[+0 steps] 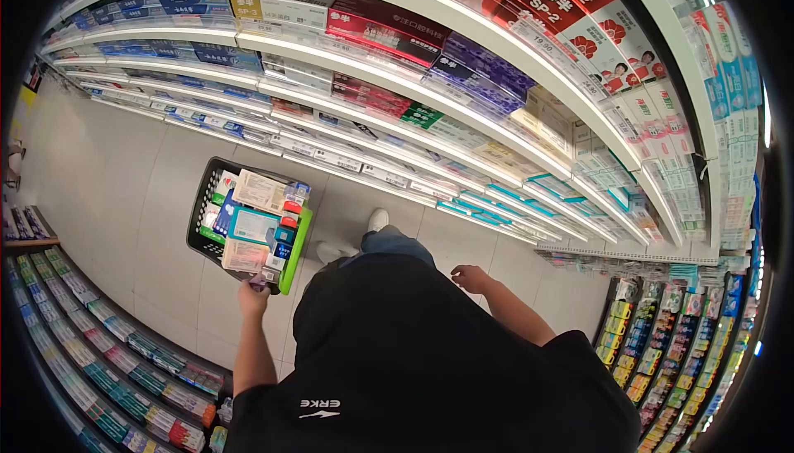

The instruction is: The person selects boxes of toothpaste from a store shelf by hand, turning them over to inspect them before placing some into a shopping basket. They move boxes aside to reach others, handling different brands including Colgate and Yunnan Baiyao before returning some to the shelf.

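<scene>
A black shopping basket [197, 220] with a bright green edge [303, 248] is on the left of the head view, over the floor. Boxed goods fill it: cream cartons [259, 191], a teal-and-white box [252, 226] and several small boxes with red or blue parts. At the basket's near corner, my left hand [254, 296] has its fingers closed around a small purplish box [260, 281], mostly covered by the fingers. My right hand [471, 278] hangs beside my body with loosely bent fingers apart, holding nothing.
Long shelves [347, 48] of boxed toothpaste run across the front and curve to the right. Racks of hanging packs [653, 354] stand at right, and another stocked shelf [107, 345] at lower left. Below me are pale floor tiles [165, 164] and my white shoe [378, 220].
</scene>
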A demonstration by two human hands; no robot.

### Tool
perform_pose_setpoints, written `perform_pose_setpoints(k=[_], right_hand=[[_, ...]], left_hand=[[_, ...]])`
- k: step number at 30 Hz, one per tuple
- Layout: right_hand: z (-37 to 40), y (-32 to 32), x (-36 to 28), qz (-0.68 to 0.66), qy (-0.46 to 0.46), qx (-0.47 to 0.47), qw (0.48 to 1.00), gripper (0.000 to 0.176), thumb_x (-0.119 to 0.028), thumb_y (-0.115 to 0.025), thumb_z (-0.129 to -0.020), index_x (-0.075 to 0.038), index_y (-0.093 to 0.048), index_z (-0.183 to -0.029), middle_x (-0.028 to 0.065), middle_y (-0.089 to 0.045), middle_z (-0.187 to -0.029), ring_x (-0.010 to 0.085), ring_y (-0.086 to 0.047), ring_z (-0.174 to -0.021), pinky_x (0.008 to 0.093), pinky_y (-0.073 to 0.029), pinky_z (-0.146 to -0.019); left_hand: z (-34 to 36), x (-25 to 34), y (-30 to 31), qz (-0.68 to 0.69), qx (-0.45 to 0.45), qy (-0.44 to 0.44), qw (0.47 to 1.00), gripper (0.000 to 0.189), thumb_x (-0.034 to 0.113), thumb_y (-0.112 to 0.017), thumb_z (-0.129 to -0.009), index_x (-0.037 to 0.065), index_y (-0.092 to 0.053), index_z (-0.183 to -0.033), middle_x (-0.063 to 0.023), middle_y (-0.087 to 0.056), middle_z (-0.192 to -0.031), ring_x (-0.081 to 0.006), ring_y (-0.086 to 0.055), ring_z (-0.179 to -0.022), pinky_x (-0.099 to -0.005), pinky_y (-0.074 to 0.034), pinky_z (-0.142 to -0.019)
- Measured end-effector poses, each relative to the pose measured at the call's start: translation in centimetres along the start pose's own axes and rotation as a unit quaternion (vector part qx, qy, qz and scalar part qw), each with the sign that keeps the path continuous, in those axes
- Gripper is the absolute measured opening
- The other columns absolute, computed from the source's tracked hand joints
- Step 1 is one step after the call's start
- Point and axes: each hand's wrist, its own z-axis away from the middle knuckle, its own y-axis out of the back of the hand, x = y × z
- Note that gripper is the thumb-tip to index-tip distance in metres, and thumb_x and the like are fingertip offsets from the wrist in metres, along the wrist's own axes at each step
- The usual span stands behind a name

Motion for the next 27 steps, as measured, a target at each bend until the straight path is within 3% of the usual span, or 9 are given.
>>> perform_pose_setpoints(k=[7,10,11,14,16,18,21,24,27], right_hand=[[-2.6,0.7,-0.4,0.047,0.011,0.001,0.999,0.035,-0.035,-0.064,-0.096,-0.008,-0.073,-0.118,0.0182,-0.074,-0.113,0.0384,-0.069,-0.107,0.0457,-0.054,-0.096],[-4.5,2.2,-3.0,0.120,0.052,0.034,0.991,0.032,-0.033,-0.067,-0.094,-0.010,-0.072,-0.116,0.0181,-0.074,-0.109,0.0373,-0.070,-0.102,0.0454,-0.055,-0.091],[-8.0,1.5,-0.6,0.169,0.190,0.062,0.965,0.031,-0.032,-0.068,-0.094,-0.009,-0.073,-0.114,0.0188,-0.074,-0.107,0.0387,-0.070,-0.100,0.0465,-0.055,-0.089],[-3.1,7.7,-15.4,-0.008,0.162,0.169,0.972,0.035,-0.035,-0.056,-0.105,-0.006,-0.073,-0.115,0.0197,-0.074,-0.105,0.0277,-0.072,-0.098,0.0374,-0.055,-0.088],[-3.2,9.8,-20.2,-0.235,0.228,0.099,0.940,0.052,-0.040,-0.046,-0.110,-0.002,-0.058,-0.143,0.0160,-0.070,-0.131,0.0258,-0.069,-0.114,0.0376,-0.051,-0.099],[1.2,11.6,-27.2,-0.391,0.285,0.066,0.873,0.063,-0.048,-0.038,-0.112,-0.004,-0.043,-0.156,0.0161,-0.057,-0.148,0.0269,-0.060,-0.127,0.0411,-0.046,-0.107],[5.4,12.8,-31.5,-0.494,0.387,0.023,0.778,0.075,-0.059,-0.031,-0.109,-0.007,-0.028,-0.163,0.0155,-0.044,-0.158,0.0274,-0.050,-0.137,0.0445,-0.041,-0.112],[7.1,13.9,-31.7,-0.467,0.436,0.024,0.769,0.082,-0.064,-0.027,-0.107,-0.004,-0.024,-0.164,0.0153,-0.041,-0.159,0.0261,-0.043,-0.142,0.0463,-0.038,-0.115],[7.3,14.8,-30.5,-0.437,0.439,0.057,0.783,0.084,-0.064,-0.028,-0.107,-0.004,-0.021,-0.164,0.0145,-0.038,-0.162,0.0269,-0.043,-0.143,0.0466,-0.037,-0.116]], left_hand=[[4.6,7.5,19.4,0.026,0.000,0.002,1.000,0.036,0.019,-0.083,-0.076,-0.004,-0.067,-0.098,-0.0100,-0.069,-0.079,-0.0187,-0.066,-0.076,-0.0359,-0.054,-0.071],[6.7,12.7,25.0,0.136,0.001,-0.048,0.990,0.033,0.010,-0.077,-0.084,-0.003,-0.065,-0.111,-0.0052,-0.069,-0.098,-0.0121,-0.063,-0.085,-0.0284,-0.052,-0.073],[7.4,14.9,25.8,0.211,-0.003,-0.058,0.976,0.036,0.006,-0.076,-0.086,-0.002,-0.063,-0.119,-0.0040,-0.068,-0.106,-0.0105,-0.063,-0.089,-0.0259,-0.052,-0.074],[8.6,20.7,25.2,0.341,-0.028,-0.138,0.930,0.051,0.000,-0.073,-0.086,-0.002,-0.055,-0.133,-0.0051,-0.065,-0.119,-0.0103,-0.066,-0.094,-0.0219,-0.052,-0.074],[8.2,22.3,23.0,0.397,-0.071,-0.193,0.894,0.055,-0.002,-0.074,-0.084,-0.002,-0.054,-0.136,-0.0071,-0.064,-0.124,-0.0110,-0.067,-0.097,-0.0213,-0.053,-0.074],[8.2,24.5,20.1,0.449,-0.118,-0.234,0.854,0.059,-0.003,-0.075,-0.083,-0.003,-0.052,-0.137,-0.0095,-0.062,-0.130,-0.0121,-0.067,-0.100,-0.0222,-0.054,-0.077],[8.6,28.7,16.4,0.509,-0.172,-0.258,0.803,0.064,-0.004,-0.077,-0.080,-0.002,-0.050,-0.139,-0.0122,-0.059,-0.136,-0.0148,-0.066,-0.110,-0.0265,-0.054,-0.089],[9.1,30.5,13.8,0.561,-0.195,-0.254,0.763,0.072,-0.008,-0.080,-0.077,0.000,-0.048,-0.140,-0.0156,-0.054,-0.141,-0.0216,-0.057,-0.130,-0.0384,-0.047,-0.111],[9.1,31.6,12.9,0.543,-0.199,-0.334,0.744,0.072,-0.009,-0.080,-0.076,0.002,-0.048,-0.139,-0.0182,-0.052,-0.144,-0.0254,-0.055,-0.133,-0.0424,-0.046,-0.112]])
